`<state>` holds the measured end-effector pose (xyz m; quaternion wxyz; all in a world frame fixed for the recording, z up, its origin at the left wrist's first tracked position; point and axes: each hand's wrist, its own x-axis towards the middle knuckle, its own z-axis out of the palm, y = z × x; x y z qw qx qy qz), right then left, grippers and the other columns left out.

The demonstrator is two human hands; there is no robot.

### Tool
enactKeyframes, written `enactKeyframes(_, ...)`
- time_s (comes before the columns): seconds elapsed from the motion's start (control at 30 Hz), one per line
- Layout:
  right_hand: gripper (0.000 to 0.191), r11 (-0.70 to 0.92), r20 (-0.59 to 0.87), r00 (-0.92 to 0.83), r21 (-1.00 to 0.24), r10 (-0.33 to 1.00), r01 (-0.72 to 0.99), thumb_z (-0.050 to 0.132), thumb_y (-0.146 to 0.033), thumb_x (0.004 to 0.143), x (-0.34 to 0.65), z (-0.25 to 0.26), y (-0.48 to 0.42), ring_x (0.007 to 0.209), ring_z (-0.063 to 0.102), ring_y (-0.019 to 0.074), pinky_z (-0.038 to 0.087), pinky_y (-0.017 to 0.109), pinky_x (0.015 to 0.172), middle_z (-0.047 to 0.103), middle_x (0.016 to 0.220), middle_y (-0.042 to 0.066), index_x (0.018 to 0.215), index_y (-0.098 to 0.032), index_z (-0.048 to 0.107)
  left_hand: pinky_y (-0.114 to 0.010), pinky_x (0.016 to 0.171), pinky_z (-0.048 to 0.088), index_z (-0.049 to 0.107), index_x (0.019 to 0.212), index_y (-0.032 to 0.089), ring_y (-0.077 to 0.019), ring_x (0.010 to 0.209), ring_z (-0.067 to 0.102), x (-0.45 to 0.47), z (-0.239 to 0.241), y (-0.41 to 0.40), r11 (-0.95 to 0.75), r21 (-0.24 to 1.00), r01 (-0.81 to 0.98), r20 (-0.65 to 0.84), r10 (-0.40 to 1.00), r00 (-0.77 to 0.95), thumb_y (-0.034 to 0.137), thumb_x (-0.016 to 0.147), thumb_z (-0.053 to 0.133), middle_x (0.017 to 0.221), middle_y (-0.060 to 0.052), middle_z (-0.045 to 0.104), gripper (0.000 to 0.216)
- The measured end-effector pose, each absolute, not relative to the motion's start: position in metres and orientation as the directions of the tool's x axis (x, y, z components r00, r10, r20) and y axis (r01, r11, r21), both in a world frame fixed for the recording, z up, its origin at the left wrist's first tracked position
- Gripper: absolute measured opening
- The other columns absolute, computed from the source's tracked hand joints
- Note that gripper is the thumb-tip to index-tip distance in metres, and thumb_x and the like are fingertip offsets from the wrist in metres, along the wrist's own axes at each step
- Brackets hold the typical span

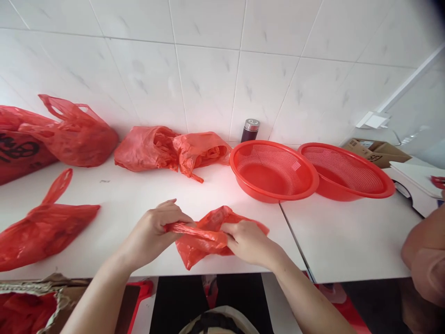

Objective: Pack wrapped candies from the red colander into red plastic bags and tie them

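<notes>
Left hand (160, 228) and right hand (249, 242): fingers grip red bag (193, 251), gathered between. Hard pull could tear thin plastic; slipped grip could drop bag off table (146, 192).

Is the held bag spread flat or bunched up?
Bunched: the bag is creased, with part gathered between the left hand and right hand.

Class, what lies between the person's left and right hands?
In the head view, a gathered strip of the red plastic bag stretches from the left hand to the right hand.
</notes>
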<state>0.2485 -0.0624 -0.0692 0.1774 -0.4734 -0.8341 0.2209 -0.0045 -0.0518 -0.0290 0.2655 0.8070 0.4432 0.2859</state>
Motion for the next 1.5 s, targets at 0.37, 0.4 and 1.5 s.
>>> enactKeyframes(0.37,0.051,0.303,0.035,-0.313,-0.369,0.949,0.879,0.057,-0.034,0.09,0.261,-0.067,-0.053,0.1,0.066,0.026,0.048,0.035,0.076,0.065,0.122,0.011,0.139,-0.023,0.046,-0.075,0.106,0.01,0.063,0.122,0.042,-0.0369,0.115,0.054,-0.04,-0.03,-0.098,-0.411,0.258,0.874,0.132,0.911,0.39,0.046,0.062,0.079,0.125,-0.006,0.059,0.062)
enactKeyframes(0.4,0.042,0.328,0.111,-0.31,-0.4,0.944,0.856,0.054,-0.032,0.092,0.258,-0.062,-0.056,0.101,0.065,0.0238,0.047,0.033,0.077,0.066,0.12,0.009,0.132,-0.024,0.052,-0.074,0.106,0.011,0.06,0.125,0.042,-0.0382,0.119,0.051,-0.031,-0.022,-0.104,-0.456,0.253,0.853,0.2,0.887,0.415,0.051,0.063,0.079,0.133,-0.006,0.056,0.066)
enactKeyframes(1.5,0.091,0.377,-0.26,-0.446,-0.274,0.856,0.885,0.08,-0.034,0.063,0.268,-0.096,-0.025,0.112,0.059,0.0321,0.046,0.039,0.086,0.063,0.123,0.013,0.144,-0.021,0.04,-0.052,0.1,0.035,0.053,0.135,0.025,-0.0371,0.116,0.057,0.016,-0.098,-0.06,-0.057,0.24,0.969,-0.282,0.951,0.126,0.035,0.067,0.069,0.114,-0.01,0.071,0.07)
